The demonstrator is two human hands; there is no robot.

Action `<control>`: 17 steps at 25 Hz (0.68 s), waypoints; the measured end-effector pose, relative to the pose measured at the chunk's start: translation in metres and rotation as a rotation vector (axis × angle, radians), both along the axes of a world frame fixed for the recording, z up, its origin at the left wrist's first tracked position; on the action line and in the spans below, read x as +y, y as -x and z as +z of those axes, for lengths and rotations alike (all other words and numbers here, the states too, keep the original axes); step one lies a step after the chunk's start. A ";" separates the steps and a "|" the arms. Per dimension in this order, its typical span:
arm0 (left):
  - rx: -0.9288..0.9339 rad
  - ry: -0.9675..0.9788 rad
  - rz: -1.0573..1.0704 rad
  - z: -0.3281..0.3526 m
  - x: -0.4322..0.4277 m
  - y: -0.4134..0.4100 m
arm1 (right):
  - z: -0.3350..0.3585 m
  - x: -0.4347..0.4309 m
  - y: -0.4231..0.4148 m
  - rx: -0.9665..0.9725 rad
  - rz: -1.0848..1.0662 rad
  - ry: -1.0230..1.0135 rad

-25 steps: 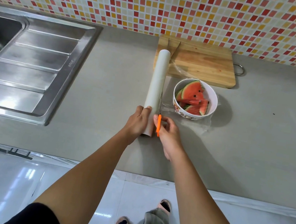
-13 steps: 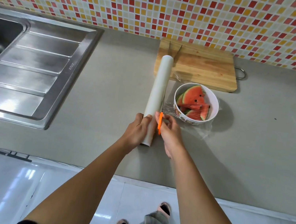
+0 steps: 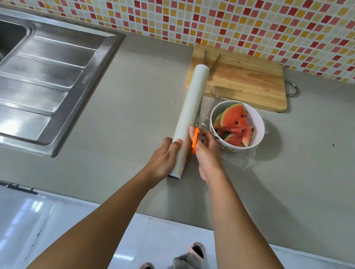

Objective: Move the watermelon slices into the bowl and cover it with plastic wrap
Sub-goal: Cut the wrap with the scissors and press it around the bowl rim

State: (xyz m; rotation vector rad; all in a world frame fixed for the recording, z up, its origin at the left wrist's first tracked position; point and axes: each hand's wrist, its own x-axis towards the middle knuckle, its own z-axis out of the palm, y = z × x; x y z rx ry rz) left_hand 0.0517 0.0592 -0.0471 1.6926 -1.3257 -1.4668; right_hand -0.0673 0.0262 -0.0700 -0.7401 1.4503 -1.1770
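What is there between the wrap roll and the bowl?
In the head view, an orange cutter in the right hand and clear wrap lie between roll and bowl.

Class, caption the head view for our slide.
Left hand holds the wrap roll; right hand grips an orange-handled tool beside the watermelon bowl.

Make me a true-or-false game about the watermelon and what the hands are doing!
1. The watermelon slices are in the bowl. True.
2. The left hand holds the bowl. False: it grips the plastic wrap roll.
3. The right hand holds an orange-handled tool beside the roll. True.
4. The cutting board sits in the sink. False: it lies on the counter, against the tiled wall.
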 end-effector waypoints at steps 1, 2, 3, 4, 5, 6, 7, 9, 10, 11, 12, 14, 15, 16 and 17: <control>-0.002 0.003 -0.003 0.000 0.001 0.000 | 0.000 -0.002 0.000 -0.007 0.002 -0.005; 0.001 0.004 -0.004 0.001 0.001 -0.001 | 0.001 -0.005 0.000 -0.018 0.003 -0.008; 0.006 0.004 -0.003 0.001 0.002 -0.001 | 0.001 -0.008 0.000 -0.032 0.002 -0.008; 0.009 0.003 -0.005 0.001 0.002 -0.002 | 0.000 -0.011 0.000 -0.043 0.000 -0.006; 0.010 0.000 -0.008 0.001 0.003 -0.003 | 0.000 -0.013 0.000 -0.048 -0.003 -0.006; 0.009 -0.003 -0.012 0.001 0.003 -0.004 | 0.000 -0.016 -0.001 -0.052 -0.006 -0.010; 0.007 -0.004 -0.015 0.001 0.003 -0.005 | 0.001 -0.018 -0.002 -0.058 -0.008 -0.015; -0.001 -0.001 -0.018 0.001 0.003 -0.007 | 0.002 -0.023 -0.003 -0.067 -0.010 -0.024; -0.002 0.002 -0.018 0.001 0.003 -0.008 | 0.002 -0.025 -0.003 -0.066 -0.010 -0.021; -0.001 0.003 -0.020 0.002 0.003 -0.010 | 0.002 -0.027 -0.004 -0.064 -0.012 -0.014; 0.001 0.004 -0.024 0.003 0.004 -0.011 | 0.002 -0.029 -0.004 -0.064 -0.016 -0.010; -0.002 0.006 -0.036 0.003 0.005 -0.014 | 0.003 -0.035 -0.005 -0.065 -0.022 -0.011; -0.002 0.007 -0.040 0.004 0.006 -0.016 | 0.003 -0.037 -0.005 -0.066 -0.023 -0.010; -0.002 0.007 -0.041 0.004 0.006 -0.017 | 0.002 -0.039 -0.006 -0.067 -0.026 -0.008; -0.001 0.005 -0.044 0.005 0.006 -0.019 | 0.002 -0.040 -0.006 -0.067 -0.032 -0.004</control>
